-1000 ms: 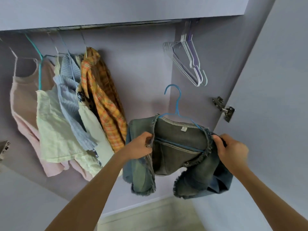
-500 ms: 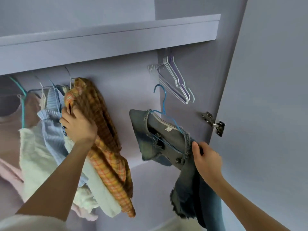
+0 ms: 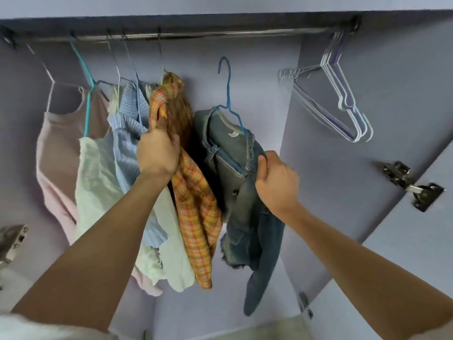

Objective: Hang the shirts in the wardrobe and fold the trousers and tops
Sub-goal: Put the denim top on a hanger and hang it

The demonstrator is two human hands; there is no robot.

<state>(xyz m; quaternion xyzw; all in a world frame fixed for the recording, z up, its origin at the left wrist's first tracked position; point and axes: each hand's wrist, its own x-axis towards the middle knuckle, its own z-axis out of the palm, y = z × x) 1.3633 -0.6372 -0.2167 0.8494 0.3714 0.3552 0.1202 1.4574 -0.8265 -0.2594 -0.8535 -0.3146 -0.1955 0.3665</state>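
Note:
A faded denim jacket [image 3: 235, 182] hangs on a blue wire hanger [image 3: 228, 94] whose hook is below the wardrobe rail [image 3: 220, 35], not touching it. My right hand [image 3: 277, 182] grips the jacket's right shoulder. My left hand [image 3: 157, 153] grips the orange plaid shirt [image 3: 193, 209] that hangs on the rail just left of the jacket. Further left on the rail hang a blue ribbed top [image 3: 127, 143], a white top [image 3: 95, 182] and a pink top [image 3: 58, 153].
Several empty white wire hangers [image 3: 343, 104] hang at the rail's right end. The open wardrobe door with its metal hinge [image 3: 414, 187] stands at the right. Another hinge [image 3: 12, 241] shows at the left edge. A bare stretch of rail lies between the plaid shirt and the empty hangers.
The view tilted up so the rail shows. My right hand raised the denim jacket toward the rail and closer to the plaid shirt. My left hand kept hold of the plaid shirt.

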